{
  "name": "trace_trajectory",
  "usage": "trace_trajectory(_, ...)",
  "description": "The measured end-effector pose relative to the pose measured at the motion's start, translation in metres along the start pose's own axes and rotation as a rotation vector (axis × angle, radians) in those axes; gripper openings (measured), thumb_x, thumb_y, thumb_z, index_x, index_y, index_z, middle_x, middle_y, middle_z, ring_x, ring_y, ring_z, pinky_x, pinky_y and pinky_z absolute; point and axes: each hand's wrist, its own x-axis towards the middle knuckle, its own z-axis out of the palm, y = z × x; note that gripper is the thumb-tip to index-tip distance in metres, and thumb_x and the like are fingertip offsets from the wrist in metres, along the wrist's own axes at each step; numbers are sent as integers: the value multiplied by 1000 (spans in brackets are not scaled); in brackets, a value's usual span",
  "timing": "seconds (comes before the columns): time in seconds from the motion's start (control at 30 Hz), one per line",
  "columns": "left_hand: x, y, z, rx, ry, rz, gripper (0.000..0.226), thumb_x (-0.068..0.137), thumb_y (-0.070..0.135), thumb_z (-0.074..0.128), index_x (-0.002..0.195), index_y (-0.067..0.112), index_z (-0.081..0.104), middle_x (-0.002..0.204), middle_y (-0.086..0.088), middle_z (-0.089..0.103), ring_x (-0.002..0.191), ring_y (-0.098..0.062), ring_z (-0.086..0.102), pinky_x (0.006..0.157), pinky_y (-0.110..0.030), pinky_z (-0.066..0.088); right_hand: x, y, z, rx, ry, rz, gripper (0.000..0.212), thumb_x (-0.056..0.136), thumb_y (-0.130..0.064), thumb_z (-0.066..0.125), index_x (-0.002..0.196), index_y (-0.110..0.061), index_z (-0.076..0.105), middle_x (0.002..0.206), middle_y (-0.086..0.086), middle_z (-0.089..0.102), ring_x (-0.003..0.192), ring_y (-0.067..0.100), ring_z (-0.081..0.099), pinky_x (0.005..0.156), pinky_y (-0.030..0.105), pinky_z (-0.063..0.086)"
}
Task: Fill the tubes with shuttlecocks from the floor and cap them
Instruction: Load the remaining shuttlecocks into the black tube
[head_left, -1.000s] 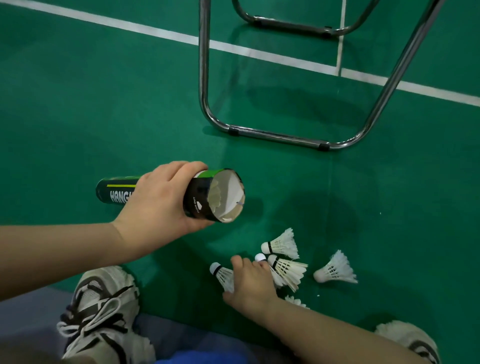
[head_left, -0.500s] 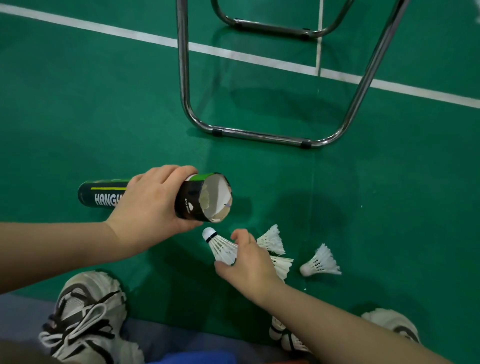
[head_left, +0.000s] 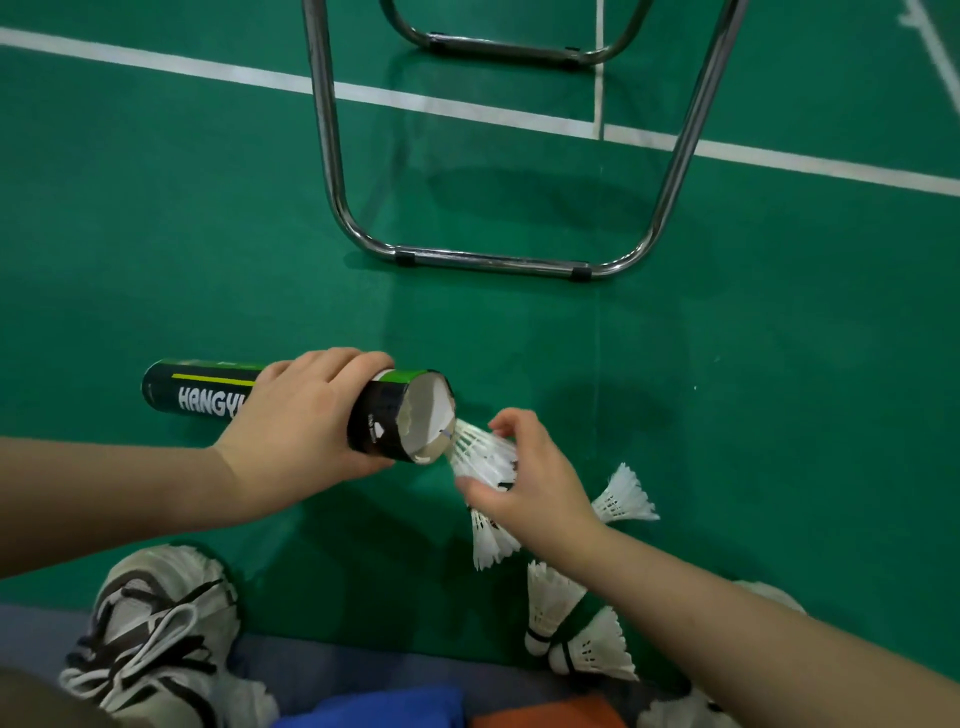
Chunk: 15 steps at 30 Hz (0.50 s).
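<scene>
**Shuttlecock at the mouth of the tube**

The shuttlecock (head_left: 480, 449) is at the open end of the tube (head_left: 291, 408), its cork end apparently already inside the rim and its white feathers outside. The right hand (head_left: 530, 483) pinches the feather skirt between thumb and fingers. The left hand (head_left: 306, 431) is wrapped closed around the tube near its open end and holds it roughly level, just above the green floor (head_left: 156, 234), mouth turned toward the right hand.

The step in hand is loading one shuttlecock. The next move likely calls for pushing it straight along the tube's axis, cork first, with light pressure on the feathers so they do not bend against the rim, then letting go.

Four more shuttlecocks (head_left: 550, 605) lie loose on the floor under and beside the right forearm, so filling appears far from finished. No cap is in view.

White capital letters on the tube's dark side read "HANGY", the rest hidden by the left hand; a yellow-green line runs above them. Small print near the mouth is too small to read.
</scene>
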Motion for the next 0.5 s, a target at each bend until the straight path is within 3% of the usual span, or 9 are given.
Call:
trace_trajectory(0.17, 16, 17, -6, -28, -22, -41, 79, 55, 45, 80, 123, 22, 47, 115, -2, 57, 107, -28, 52, 90, -44, 37, -4, -3, -34, 14, 128, -107, 44, 75, -32, 69, 104, -34, 35, 100, -10, 52, 87, 12, 53, 79, 32, 47)
trace_trajectory(0.33, 31, 25, -10, -36, -73, -54, 81, 58, 50, 76, 126, 25, 41, 118, 0, 54, 110, -26, 49, 90, -41, 37, -1, -9, -66, 0, 242, -262, 42, 70, -46, 56, 105, -34, 35, 90, -22, 45, 79, -2, 47, 68, 15, 38)
trace_trajectory(0.5, 53, 37, 1, -29, -91, -87, 79, 59, 49, 74, 125, 24, 40, 115, -2, 53, 107, -27, 48, 87, -40, 38, 12, -16, -83, 16, 426, -361, 42, 72, -42, 53, 110, -27, 40, 96, -9, 48, 86, 18, 52, 74, 28, 40)
